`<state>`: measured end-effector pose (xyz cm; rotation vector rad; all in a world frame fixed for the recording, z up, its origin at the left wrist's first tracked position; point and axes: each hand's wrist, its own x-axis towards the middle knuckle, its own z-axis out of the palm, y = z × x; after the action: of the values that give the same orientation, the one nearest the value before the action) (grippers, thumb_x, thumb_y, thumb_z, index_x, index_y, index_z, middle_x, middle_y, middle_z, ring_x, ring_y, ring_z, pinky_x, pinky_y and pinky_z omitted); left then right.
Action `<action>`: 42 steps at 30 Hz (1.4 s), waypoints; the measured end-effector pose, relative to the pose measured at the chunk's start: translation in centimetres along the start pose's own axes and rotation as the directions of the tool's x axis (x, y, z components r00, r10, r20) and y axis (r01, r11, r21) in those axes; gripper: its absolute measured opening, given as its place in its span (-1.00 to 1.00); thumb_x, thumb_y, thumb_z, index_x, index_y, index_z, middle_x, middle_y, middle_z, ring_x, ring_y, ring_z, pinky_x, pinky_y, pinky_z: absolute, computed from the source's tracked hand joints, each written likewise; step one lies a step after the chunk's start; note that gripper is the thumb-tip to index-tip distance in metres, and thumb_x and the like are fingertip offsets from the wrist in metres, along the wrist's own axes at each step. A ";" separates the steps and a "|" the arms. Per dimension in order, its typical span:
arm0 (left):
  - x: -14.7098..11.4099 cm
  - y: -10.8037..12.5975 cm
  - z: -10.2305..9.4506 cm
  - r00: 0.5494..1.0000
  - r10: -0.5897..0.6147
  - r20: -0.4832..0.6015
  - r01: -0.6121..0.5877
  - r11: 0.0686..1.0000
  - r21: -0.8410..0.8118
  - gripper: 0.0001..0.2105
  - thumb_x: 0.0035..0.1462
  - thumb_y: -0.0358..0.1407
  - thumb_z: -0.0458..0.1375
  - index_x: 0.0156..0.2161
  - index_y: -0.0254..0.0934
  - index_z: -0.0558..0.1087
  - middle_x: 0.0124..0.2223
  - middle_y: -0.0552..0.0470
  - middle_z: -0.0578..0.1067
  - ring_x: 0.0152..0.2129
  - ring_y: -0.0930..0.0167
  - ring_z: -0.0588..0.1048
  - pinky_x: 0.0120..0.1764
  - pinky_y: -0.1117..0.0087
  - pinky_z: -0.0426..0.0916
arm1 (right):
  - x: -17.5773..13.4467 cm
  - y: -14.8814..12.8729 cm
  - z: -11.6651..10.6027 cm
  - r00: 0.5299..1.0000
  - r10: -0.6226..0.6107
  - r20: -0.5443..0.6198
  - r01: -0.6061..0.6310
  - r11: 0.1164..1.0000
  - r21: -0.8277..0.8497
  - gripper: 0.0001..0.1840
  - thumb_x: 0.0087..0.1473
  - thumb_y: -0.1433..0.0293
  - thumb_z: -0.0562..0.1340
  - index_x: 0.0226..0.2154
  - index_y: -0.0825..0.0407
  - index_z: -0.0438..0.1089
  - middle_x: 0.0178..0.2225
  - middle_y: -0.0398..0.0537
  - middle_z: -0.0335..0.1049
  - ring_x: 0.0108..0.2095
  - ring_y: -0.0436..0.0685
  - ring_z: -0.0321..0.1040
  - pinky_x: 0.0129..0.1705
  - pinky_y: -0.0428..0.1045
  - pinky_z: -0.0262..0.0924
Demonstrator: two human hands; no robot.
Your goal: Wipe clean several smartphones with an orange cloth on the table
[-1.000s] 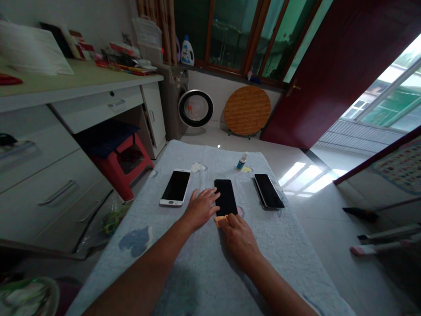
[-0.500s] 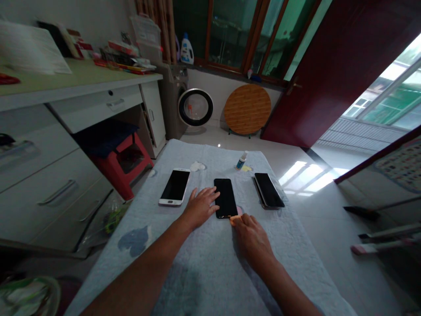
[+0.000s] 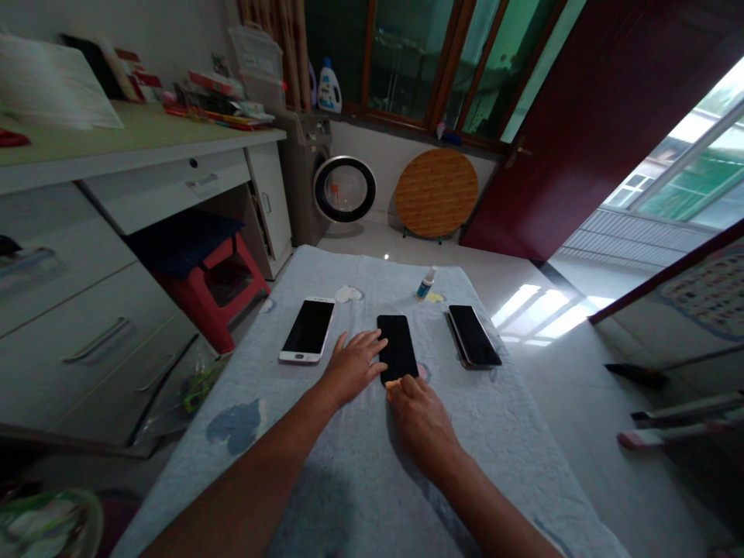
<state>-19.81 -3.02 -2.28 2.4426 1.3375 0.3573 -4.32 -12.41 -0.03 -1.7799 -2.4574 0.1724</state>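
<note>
A black smartphone [image 3: 398, 349] lies screen up in the middle of the cloth-covered table. My left hand [image 3: 356, 364] rests against its left edge, fingers spread, fingertips on the phone. At the phone's near edge my right hand [image 3: 415, 411] pinches a small orange cloth [image 3: 393, 387], which touches that edge and is mostly hidden by the fingers. To the left lies a white smartphone [image 3: 308, 331] with a dark screen. Another dark smartphone [image 3: 475, 336] lies on the right, seemingly on top of something of like size. Behind them stands a small spray bottle [image 3: 426, 284].
A pale blue patterned cloth [image 3: 325, 480] covers the table. Left of it are a red stool [image 3: 221, 302] and a white desk [image 3: 156, 190] with drawers. Beyond the far edge are a washing machine with its round door [image 3: 345, 190] open and a round wooden tabletop [image 3: 437, 192].
My right hand has moved left with the orange cloth along the phone's near edge, from its right corner toward the left one. My left hand stays in place.
</note>
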 end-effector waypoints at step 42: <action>-0.1 0.1 -0.7 1.000 -0.004 0.027 0.005 0.999 -0.044 -0.59 0.24 -0.21 0.04 0.19 -0.05 0.24 0.31 -0.01 0.17 0.25 0.24 0.10 0.22 -0.08 -0.16 | 11.2 7.7 -1.7 0.907 0.418 -0.055 -0.407 0.902 0.147 -0.68 0.15 0.44 0.06 -0.23 0.12 0.52 -0.24 0.13 0.52 -0.22 0.12 0.41 -0.23 -0.09 0.10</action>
<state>-20.00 -3.06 -1.62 2.3993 1.3103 0.3480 -0.36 0.66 0.66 -2.1726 -1.9289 0.2775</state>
